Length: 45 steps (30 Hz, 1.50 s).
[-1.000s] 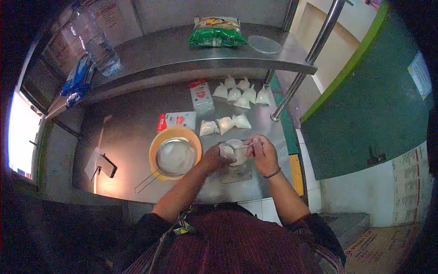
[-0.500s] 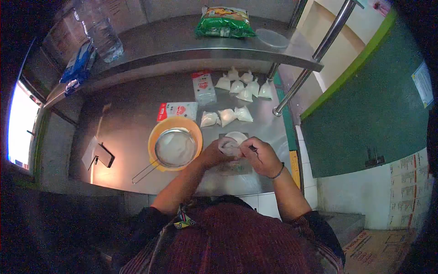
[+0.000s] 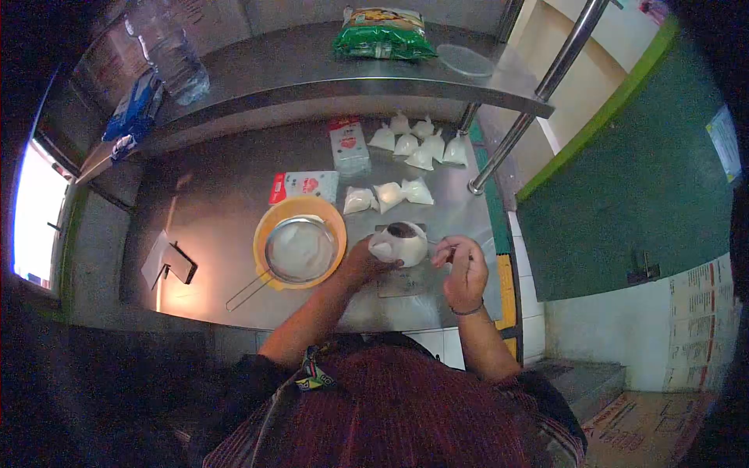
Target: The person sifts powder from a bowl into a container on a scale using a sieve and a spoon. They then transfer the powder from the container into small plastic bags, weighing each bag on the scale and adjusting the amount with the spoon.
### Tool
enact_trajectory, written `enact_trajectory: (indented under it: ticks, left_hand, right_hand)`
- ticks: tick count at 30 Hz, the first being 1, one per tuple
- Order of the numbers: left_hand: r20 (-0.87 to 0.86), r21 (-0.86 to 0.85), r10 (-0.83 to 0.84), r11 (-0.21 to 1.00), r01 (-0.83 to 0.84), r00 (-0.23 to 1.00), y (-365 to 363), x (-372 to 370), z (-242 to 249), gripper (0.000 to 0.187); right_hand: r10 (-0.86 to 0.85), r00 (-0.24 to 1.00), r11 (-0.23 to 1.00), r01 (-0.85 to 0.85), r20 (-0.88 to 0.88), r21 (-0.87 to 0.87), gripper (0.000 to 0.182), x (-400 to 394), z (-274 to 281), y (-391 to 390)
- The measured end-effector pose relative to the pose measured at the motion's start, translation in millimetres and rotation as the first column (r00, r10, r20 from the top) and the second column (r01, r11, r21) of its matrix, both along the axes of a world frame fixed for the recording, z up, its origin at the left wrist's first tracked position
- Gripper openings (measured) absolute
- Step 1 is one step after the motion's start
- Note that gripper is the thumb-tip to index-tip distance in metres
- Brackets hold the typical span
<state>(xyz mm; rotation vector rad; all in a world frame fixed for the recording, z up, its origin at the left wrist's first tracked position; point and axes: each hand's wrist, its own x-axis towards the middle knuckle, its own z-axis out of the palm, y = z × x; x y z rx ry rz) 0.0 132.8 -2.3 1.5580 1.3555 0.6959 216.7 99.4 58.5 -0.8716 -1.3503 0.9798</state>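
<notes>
My left hand (image 3: 373,265) is closed around a small clear plastic bag (image 3: 382,248) with whitish contents. The bag overlaps the left side of a white round bowl (image 3: 416,248), which shows a dark patch at its top. Under them lies a flat grey kitchen scale (image 3: 402,286). My right hand (image 3: 466,273) hovers to the right of the bowl, its fingers curled together; I cannot tell what is in them. Left of my left hand, a metal sieve (image 3: 300,251) of white powder rests over a yellow bowl (image 3: 340,222).
Several tied bags of white powder (image 3: 420,158) stand at the back right, with three more bags (image 3: 388,196) nearer. Two red-and-white packs (image 3: 316,187) lie behind the yellow bowl. A phone on a stand (image 3: 181,264) is at left. A steel shelf (image 3: 312,90) spans the back.
My right hand has moved right and away from the bag, its fingers turning upward. The bag has tilted in my left hand, and more of the white bowl now shows.
</notes>
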Motion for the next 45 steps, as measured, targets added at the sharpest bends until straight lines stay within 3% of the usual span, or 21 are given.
enact_trajectory:
  ticks: [1, 3, 6, 8, 10, 12, 15, 18, 20, 22, 24, 25, 27, 28, 30, 33, 35, 36, 41, 45]
  left_hand:
    - [-0.002, 0.000, -0.003, 1.000, 0.003, 1.000, -2.2, -0.5, -0.6, 0.064]
    - [-0.164, 0.038, 0.074, 0.997, -0.069, 0.984, -7.0, -1.8, -2.0, 0.062]
    - [-0.140, 0.130, 0.119, 0.986, -0.101, 0.983, -10.8, -5.3, -27.6, 0.060]
    - [-0.136, 0.122, 0.128, 0.986, -0.112, 0.982, -14.1, -5.9, -33.1, 0.059]
    - [-0.133, 0.115, 0.144, 0.985, -0.129, 0.981, -15.8, -6.6, -28.0, 0.058]
    - [-0.034, -0.036, 0.172, 0.984, -0.173, 0.985, -21.2, -7.1, -22.2, 0.056]
    - [-0.097, 0.033, 0.185, 0.983, -0.183, 0.978, -21.8, -3.9, -23.2, 0.054]
    - [-0.044, 0.090, 0.135, 0.987, -0.131, 0.990, -21.5, -7.3, -24.7, 0.054]
    - [-0.086, 0.046, 0.159, 0.987, -0.155, 0.984, -19.9, -6.0, -24.1, 0.056]
    - [-0.126, 0.004, 0.180, 0.983, -0.181, 0.975, -16.7, -8.1, -28.5, 0.058]
    - [-0.168, 0.119, 0.050, 0.992, -0.030, 0.985, -14.8, -12.1, -28.8, 0.064]
    - [-0.166, 0.121, 0.053, 0.992, -0.033, 0.985, -16.3, -11.1, -27.7, 0.064]
    - [-0.459, 0.175, 0.235, 0.970, -0.172, 0.857, -21.6, -7.7, -21.3, 0.069]
    - [-0.456, 0.176, 0.238, 0.969, -0.176, 0.857, -22.2, -7.1, -11.7, 0.069]
    - [-0.280, -0.012, 0.164, 0.985, -0.174, 0.946, -19.0, -8.0, 3.6, 0.073]
    - [-0.246, 0.061, 0.047, 0.998, -0.033, 0.968, -4.8, -12.1, -19.5, 0.073]
    - [-0.208, 0.059, 0.041, 0.998, -0.029, 0.977, 5.8, -12.3, -39.5, 0.072]
    - [-0.171, 0.055, 0.034, 0.998, -0.024, 0.985, 9.4, -11.9, -44.1, 0.070]
    - [-0.137, 0.007, 0.007, 1.000, -0.006, 0.990, 2.9, -3.6, 17.9, 0.066]
    - [-0.068, -0.005, 0.086, 0.996, -0.087, 0.994, 3.8, -1.5, 11.7, 0.063]
  right_hand:
    - [-0.057, 0.996, 0.998, 0.056, -0.063, -0.012, 0.033, -0.5, 1.2, 0.7]
    - [-0.116, 0.985, 0.993, 0.114, -0.127, -0.023, 0.034, 2.1, -2.6, 3.3]
    - [-0.175, 0.980, 0.980, 0.165, -0.091, -0.111, 0.034, 7.8, -33.2, 11.0]
    - [-0.164, 0.985, 0.966, 0.172, 0.056, -0.192, 0.033, 6.4, -54.2, 13.4]
    - [-0.147, 0.981, 0.973, 0.166, 0.126, -0.161, 0.032, 6.5, -81.8, 15.6]
    - [-0.124, 0.973, 0.979, 0.153, 0.196, -0.136, 0.031, 5.5, -95.7, 14.8]
    - [-0.104, 0.958, 0.984, 0.137, 0.267, -0.109, 0.031, -2.6, -98.1, 11.7]
    - [-0.102, 0.989, 0.972, 0.123, 0.110, -0.199, 0.030, -8.4, -96.3, 11.0]
    - [-0.167, 0.979, 0.958, 0.132, -0.120, -0.255, 0.030, -10.3, -93.4, 11.2]
    - [-0.199, 0.970, 0.956, 0.161, -0.137, -0.246, 0.031, -6.6, -93.3, 14.2]
    - [-0.231, 0.961, 0.952, 0.190, -0.153, -0.240, 0.031, -1.6, -90.1, 17.1]
    - [-0.244, 0.952, 0.948, 0.195, -0.182, -0.253, 0.032, 0.9, -86.8, 19.1]
    - [-0.254, 0.944, 0.945, 0.195, -0.210, -0.264, 0.033, 5.5, -80.0, 22.9]
    - [-0.266, 0.934, 0.938, 0.194, -0.238, -0.286, 0.033, 7.7, -76.2, 24.9]
    - [-0.276, 0.924, 0.932, 0.191, -0.264, -0.307, 0.033, 11.1, -70.7, 28.3]
    - [-0.323, 0.904, 0.916, 0.226, -0.279, -0.331, 0.032, 14.7, -63.2, 32.5]
    - [-0.342, 0.827, 0.910, 0.173, -0.446, -0.378, 0.030, 16.1, -55.7, 33.7]
    - [-0.342, 0.828, 0.910, 0.173, -0.444, -0.377, 0.030, 17.8, -55.2, 35.1]
    - [-0.310, 0.833, 0.931, 0.169, -0.458, -0.322, 0.030, 19.0, -44.3, 38.4]
    - [-0.324, 0.845, 0.915, 0.166, -0.426, -0.367, 0.029, 12.1, -31.1, 35.8]
